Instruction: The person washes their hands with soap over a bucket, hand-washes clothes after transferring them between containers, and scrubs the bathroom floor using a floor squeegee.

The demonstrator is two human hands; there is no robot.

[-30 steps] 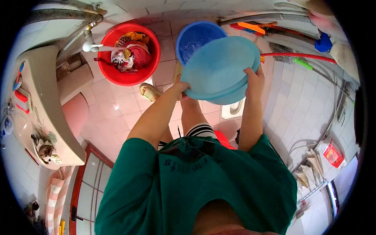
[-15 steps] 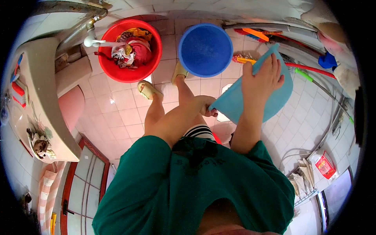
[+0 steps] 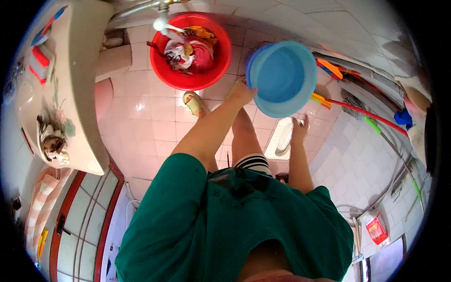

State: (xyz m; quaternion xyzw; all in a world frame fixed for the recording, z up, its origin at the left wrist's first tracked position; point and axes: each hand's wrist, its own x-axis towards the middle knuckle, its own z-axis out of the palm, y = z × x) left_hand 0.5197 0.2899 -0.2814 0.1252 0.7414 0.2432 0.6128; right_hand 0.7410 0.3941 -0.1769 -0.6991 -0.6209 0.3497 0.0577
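My left hand (image 3: 242,92) grips the near left rim of a light blue plastic basin (image 3: 308,87). The basin now faces upward and overlaps a darker blue basin (image 3: 250,63), most of which it hides. Whether the two touch, I cannot tell. My right hand (image 3: 299,129) is off the basin, with fingers apart and nothing in it, above the floor beside a white squat toilet (image 3: 282,136). Left of the basins, a red tub (image 3: 159,70) holds a heap of clothes (image 3: 195,51).
A white tap (image 3: 162,24) juts over the red tub. Brooms with orange heads (image 3: 322,99) and long handles lie along the right wall. On the left stands a washbasin (image 3: 87,94) with brushes on it. A bottle with a red label (image 3: 377,230) is at lower right.
The light blue basin has turned from tilted to upward-facing and moved left, over the dark blue basin. My right hand has come off it and dropped lower. The view has shifted.
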